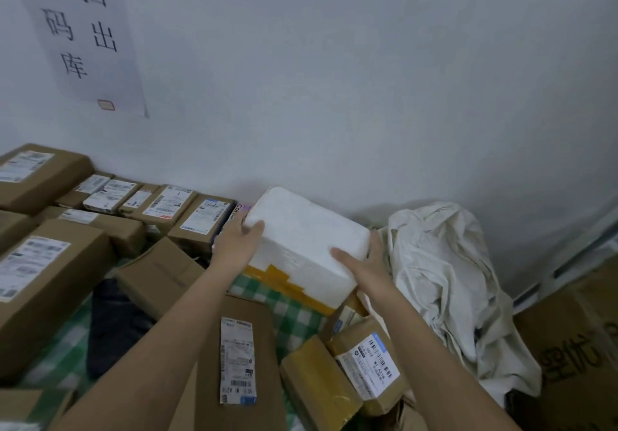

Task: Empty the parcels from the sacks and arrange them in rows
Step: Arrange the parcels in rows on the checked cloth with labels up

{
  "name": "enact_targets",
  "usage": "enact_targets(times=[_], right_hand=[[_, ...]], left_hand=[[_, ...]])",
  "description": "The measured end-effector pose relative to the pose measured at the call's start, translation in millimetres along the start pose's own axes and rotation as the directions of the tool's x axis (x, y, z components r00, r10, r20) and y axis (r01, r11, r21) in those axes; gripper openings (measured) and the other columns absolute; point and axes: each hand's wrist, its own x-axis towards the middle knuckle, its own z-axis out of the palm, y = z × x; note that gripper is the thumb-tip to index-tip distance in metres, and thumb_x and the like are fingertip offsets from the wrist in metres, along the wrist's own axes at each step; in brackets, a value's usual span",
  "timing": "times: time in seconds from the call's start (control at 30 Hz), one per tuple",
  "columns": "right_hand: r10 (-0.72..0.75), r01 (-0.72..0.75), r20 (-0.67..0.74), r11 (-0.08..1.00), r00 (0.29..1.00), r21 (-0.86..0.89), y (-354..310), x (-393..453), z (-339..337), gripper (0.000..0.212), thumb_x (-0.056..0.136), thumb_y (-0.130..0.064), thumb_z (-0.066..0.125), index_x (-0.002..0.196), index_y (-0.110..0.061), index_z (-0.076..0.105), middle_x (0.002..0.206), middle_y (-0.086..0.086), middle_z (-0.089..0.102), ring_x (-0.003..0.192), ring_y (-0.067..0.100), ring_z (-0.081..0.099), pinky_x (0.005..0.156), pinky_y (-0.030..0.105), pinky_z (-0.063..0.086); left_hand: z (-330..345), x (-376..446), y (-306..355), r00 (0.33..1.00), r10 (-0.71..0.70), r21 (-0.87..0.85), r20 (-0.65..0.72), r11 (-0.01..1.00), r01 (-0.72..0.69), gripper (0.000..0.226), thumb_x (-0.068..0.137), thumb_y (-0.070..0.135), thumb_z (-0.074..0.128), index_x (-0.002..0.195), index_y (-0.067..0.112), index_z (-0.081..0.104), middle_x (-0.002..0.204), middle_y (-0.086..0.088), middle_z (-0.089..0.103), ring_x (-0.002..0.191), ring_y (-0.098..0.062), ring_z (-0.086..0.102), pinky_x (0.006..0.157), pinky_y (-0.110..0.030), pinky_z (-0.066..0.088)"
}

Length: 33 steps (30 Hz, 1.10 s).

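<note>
We've got both hands on a white foam box (309, 240), lifted at a tilt near the wall (368, 96). Left hand (239, 241) grips its left end, thumb over the top edge, fingers hidden behind the side. Right hand (364, 263) grips the near right corner, thumb lying on top, fingers wrapped round the far side. Yellow-brown tape (284, 278) runs along the box's lower front edge.

Under & around the box: green-white checked cloth (294, 313) with parcels on it. A row of small cardboard parcels (160, 204) w/ white labels sits along the wall to the left, up to a labelled parcel (205, 218) just beside the foam box. Bigger cardboard boxes nearer us on the left, incl. a long one (43, 290) w/ a label on top. A flat brown parcel (239, 357) w/ a long label lies between our forearms. Near right: a small brown parcel (366, 363) w/ a blue-edged label, touching a yellow-taped parcel (317, 380). A dark bag (113, 327) lies between the left boxes & the left forearm.

Crumpled off-white sack (444, 273) is heaped just right of the foam box, against the wall. Large carton (575, 347) w/ printed characters at far right. Paper notice (83, 32) w/ big Chinese characters on the wall, upper left.
</note>
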Motion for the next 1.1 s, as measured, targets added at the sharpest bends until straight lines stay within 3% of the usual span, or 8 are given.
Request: enact_targets(times=[0.13, 0.3, 0.4, 0.6, 0.67, 0.73, 0.87, 1.1], right_hand=[[0.037, -0.038, 0.012, 0.986, 0.999, 0.164, -17, -12, -9, 0.082, 0.09, -0.034, 0.065, 0.152, -0.025, 0.013, 0.135, -0.001, 0.048, 0.114, 0.019, 0.054, 0.091, 0.034, 0.048], [-0.043, 0.049, -0.034, 0.981, 0.998, 0.186, -15, -25, -13, 0.044, 0.089, -0.043, 0.062, 0.122, -0.017, 0.048, 0.121, 0.0, 0.059, 0.11, 0.013, 0.057, 0.087, 0.026, 0.044], [-0.106, 0.103, 0.018, 0.986, 0.994, 0.134, -13, -32, -11, 0.051, 0.083, -0.052, 0.063, 0.122, -0.021, 0.053, 0.121, -0.004, 0.058, 0.118, 0.015, 0.054, 0.097, 0.032, 0.044], [-0.205, 0.224, 0.201, 0.971, 0.958, -0.077, -18, -50, -10, 0.091, 0.072, -0.07, 0.058, 0.151, -0.034, 0.027, 0.155, -0.013, 0.029, 0.141, 0.007, 0.03, 0.117, 0.043, 0.028], [-0.231, 0.282, 0.224, 0.931, 0.947, -0.23, -21, -53, -11, 0.094, 0.069, -0.081, 0.054, 0.147, -0.053, 0.011, 0.159, -0.019, 0.011, 0.147, 0.006, 0.009, 0.121, 0.046, 0.015], [-0.234, 0.33, 0.277, 0.864, 0.932, -0.381, -22, -52, -13, 0.092, 0.066, -0.089, 0.049, 0.139, -0.067, -0.001, 0.161, -0.019, -0.001, 0.148, 0.007, -0.006, 0.12, 0.052, 0.006], [-0.214, 0.366, 0.366, 0.83, 0.906, -0.421, -25, -51, -14, 0.104, 0.064, -0.085, 0.06, 0.138, -0.067, -0.011, 0.161, -0.016, -0.001, 0.149, 0.013, 0.0, 0.116, 0.058, 0.017], [-0.179, 0.343, 0.357, 0.811, 0.917, -0.474, -22, -57, -17, 0.113, 0.059, -0.083, 0.061, 0.142, -0.06, -0.012, 0.156, -0.019, 0.006, 0.142, 0.014, 0.018, 0.113, 0.048, 0.031]], left_hand=[[-6, -6, 9, 0.994, -0.014, -0.135, -0.106, 0.991, 0.0, 0.055, 0.093, 0.05, 0.047, 0.139, 0.024, 0.035, 0.129, -0.003, 0.049, 0.117, -0.027, 0.048, 0.1, -0.048, 0.042], [-12, -11, 9, 0.986, -0.062, -0.246, -0.155, 0.969, 0.022, 0.046, 0.091, 0.051, 0.052, 0.12, 0.019, 0.037, 0.116, -0.004, 0.052, 0.107, -0.024, 0.053, 0.094, -0.043, 0.046], [-19, -13, 5, 0.986, -0.092, -0.283, -0.142, 0.958, 0.049, 0.059, 0.083, 0.062, 0.053, 0.12, 0.017, 0.042, 0.113, -0.006, 0.058, 0.105, -0.027, 0.058, 0.093, -0.05, 0.049], [-22, -19, 0, 0.977, -0.159, -0.319, -0.142, 0.942, 0.107, 0.045, 0.094, 0.051, 0.047, 0.12, 0.016, 0.041, 0.104, -0.004, 0.053, 0.101, -0.025, 0.054, 0.092, -0.043, 0.048], [-22, -22, -1, 0.977, -0.154, -0.338, -0.15, 0.936, 0.096, 0.036, 0.097, 0.047, 0.044, 0.112, 0.015, 0.043, 0.092, -0.001, 0.048, 0.096, -0.022, 0.049, 0.085, -0.038, 0.043], [-25, -25, -3, 0.974, -0.173, -0.355, -0.146, 0.928, 0.112, 0.037, 0.097, 0.049, 0.044, 0.112, 0.016, 0.044, 0.1, -0.003, 0.05, 0.098, -0.021, 0.049, 0.085, -0.038, 0.042], [-33, -30, -13, 0.967, -0.228, -0.384, -0.113, 0.908, 0.169, 0.05, 0.095, 0.053, 0.043, 0.124, 0.013, 0.048, 0.117, -0.005, 0.054, 0.105, -0.022, 0.053, 0.085, -0.04, 0.047], [-34, -41, -21, 0.962, -0.267, -0.426, -0.053, 0.878, 0.22, 0.041, 0.096, 0.046, 0.047, 0.123, 0.015, 0.048, 0.113, -0.006, 0.056, 0.104, -0.025, 0.056, 0.091, -0.047, 0.051]])
